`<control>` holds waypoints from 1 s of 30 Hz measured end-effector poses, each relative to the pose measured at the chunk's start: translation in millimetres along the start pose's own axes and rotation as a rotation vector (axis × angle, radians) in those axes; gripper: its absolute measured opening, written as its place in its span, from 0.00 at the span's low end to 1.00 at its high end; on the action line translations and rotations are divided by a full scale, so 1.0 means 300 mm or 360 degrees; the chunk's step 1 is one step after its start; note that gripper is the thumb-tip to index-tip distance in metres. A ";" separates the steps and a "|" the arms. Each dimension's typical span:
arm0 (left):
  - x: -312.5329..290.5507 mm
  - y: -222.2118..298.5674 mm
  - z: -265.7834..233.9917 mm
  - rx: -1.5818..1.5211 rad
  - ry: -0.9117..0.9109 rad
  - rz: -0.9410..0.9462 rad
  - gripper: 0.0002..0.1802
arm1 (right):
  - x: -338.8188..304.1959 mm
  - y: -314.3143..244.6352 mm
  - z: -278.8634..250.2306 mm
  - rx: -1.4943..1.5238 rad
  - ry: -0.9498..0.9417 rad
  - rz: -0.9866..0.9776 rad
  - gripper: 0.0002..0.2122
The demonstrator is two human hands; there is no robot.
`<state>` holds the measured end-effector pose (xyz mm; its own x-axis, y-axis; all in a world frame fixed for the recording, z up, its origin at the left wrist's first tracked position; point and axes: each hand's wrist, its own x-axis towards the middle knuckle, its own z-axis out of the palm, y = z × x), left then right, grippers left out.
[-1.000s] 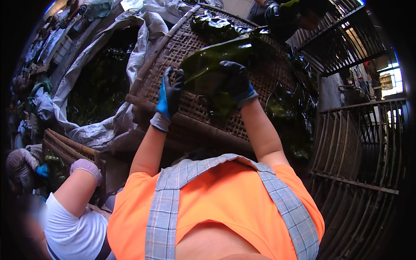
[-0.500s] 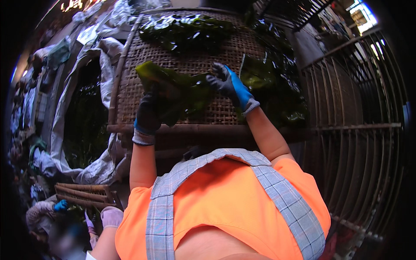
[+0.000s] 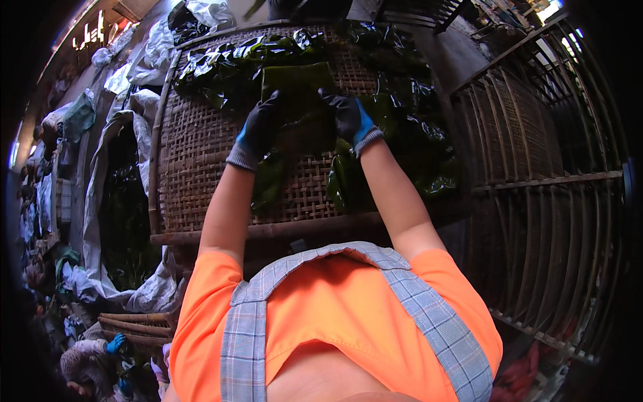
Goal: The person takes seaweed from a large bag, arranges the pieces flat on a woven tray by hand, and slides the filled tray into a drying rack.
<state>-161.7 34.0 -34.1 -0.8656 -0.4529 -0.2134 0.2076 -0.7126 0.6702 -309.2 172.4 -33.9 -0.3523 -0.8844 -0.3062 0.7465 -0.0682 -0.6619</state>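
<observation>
Both my hands, in black and blue gloves with grey cuffs, reach out over a woven bamboo tray (image 3: 194,167). Between them they stretch a wide, dark green kelp sheet (image 3: 298,84). My left hand (image 3: 261,124) grips its left side and my right hand (image 3: 349,119) its right side, thumbs on top; the fingers underneath are hidden. Part of the sheet droops toward me. More glossy kelp (image 3: 415,127) covers the tray's right side, and another band of kelp (image 3: 231,63) lies along its far edge.
To the left, a pale plastic liner (image 3: 94,201) surrounds a heap of dark green kelp (image 3: 127,214). A slatted rack (image 3: 546,182) stands at the right. Bundled bamboo frames (image 3: 137,321) lie at lower left, near another person's blue-gloved hand (image 3: 116,344).
The right hand, open and apart from the sheet before, now holds its right side. Both hands have moved farther out over the tray, spreading the kelp between them.
</observation>
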 end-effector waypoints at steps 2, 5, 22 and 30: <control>0.089 -0.051 -0.120 0.0650 0.0267 -0.0087 0.14 | 0.102 0.014 -0.100 -0.0114 0.0340 0.0017 0.10; 0.206 -0.125 -0.290 0.0953 0.0430 -0.0049 0.12 | 0.364 0.131 -0.394 -0.1277 0.0710 -0.0384 0.14; -0.429 -0.139 -0.288 0.3303 0.1107 -0.0001 0.52 | -0.076 0.404 0.124 -0.2739 0.0106 -0.0267 0.27; -0.418 -0.115 -0.313 0.2897 0.0821 0.0005 0.16 | -0.149 0.459 0.204 -0.3611 -0.0198 -0.0667 0.31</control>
<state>-17.6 65.2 -97.2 -0.5919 -0.7932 -0.1429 -0.7589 0.4888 0.4302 -156.2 174.2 -69.4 -0.1743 -0.9843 -0.0266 -0.9782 0.1762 -0.1101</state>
